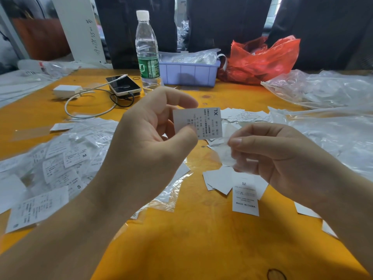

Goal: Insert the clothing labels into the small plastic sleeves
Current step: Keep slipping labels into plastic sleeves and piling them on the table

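Clothing label (198, 123), a white rectangle printed with rows of small text and "XL" at its upper right corner, is pinched at its left edge between thumb and forefinger of the left hand (149, 134), held up above the yellow bench (191, 239). Just to its right, the right hand (280, 156) pinches one small clear plastic sleeve (227, 152) between thumb and fingers; the sleeve hangs limp, its top close to the label's lower right corner. Below the right hand lies a loose label marked "M" (245, 196) among a few blank-side ones. A heap of bagged labels (56, 168) covers the bench's left side; more loose ones (242, 116) lie behind. Farther back stand one water bottle (146, 51), one phone (123, 84), one purple bin (188, 72) and one red bag (260, 59).
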A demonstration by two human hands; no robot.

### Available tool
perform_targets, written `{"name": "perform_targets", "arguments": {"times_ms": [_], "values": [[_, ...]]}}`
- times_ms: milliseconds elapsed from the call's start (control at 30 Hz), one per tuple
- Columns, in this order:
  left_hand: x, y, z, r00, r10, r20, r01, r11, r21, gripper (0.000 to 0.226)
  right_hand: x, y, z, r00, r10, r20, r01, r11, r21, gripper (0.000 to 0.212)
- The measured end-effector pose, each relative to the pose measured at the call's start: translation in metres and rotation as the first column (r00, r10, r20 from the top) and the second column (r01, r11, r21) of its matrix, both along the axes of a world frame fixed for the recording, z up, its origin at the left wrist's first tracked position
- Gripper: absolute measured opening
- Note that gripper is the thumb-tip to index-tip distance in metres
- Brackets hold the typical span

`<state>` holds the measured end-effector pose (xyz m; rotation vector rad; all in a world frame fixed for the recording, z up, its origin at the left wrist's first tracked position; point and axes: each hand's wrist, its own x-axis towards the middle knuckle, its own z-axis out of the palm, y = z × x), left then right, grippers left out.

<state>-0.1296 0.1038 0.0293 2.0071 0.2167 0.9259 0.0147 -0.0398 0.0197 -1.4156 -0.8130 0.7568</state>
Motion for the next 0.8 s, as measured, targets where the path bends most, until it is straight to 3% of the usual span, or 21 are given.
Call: {"name": "perform_targets", "arguments": {"times_ms": [100, 167, 700, 800], "values": [[-0.001, -0.002, 0.0, 1.0, -0.002, -0.006, 0.002, 1.0, 0.019, 0.018, 0.0, 0.0, -0.001, 1.0, 0.009, -0.012, -0.009, 1.0, -0.007, 0.012], [0.0, -0.003, -0.002, 1.0, 0.001, -0.015, -0.001, 1.0, 0.025, 0.017, 0.001, 0.001, -0.001, 1.0, 0.01, -0.02, -0.01, 1.0, -0.007, 0.001], [0.004, -0.003, -0.009, 0.995, 0.011, -0.095, -0.004, 0.997, 0.079, 0.013, -0.001, 0.001, -0.002, 0.997, -0.012, -0.078, 0.014, 1.0, 0.017, 0.002], [0.005, -0.002, -0.01, 0.994, 0.001, -0.107, 0.008, 0.997, 0.08, 0.014, -0.001, 0.001, -0.001, 0.996, -0.023, -0.082, 0.025, 1.0, 0.015, 0.011]]}}
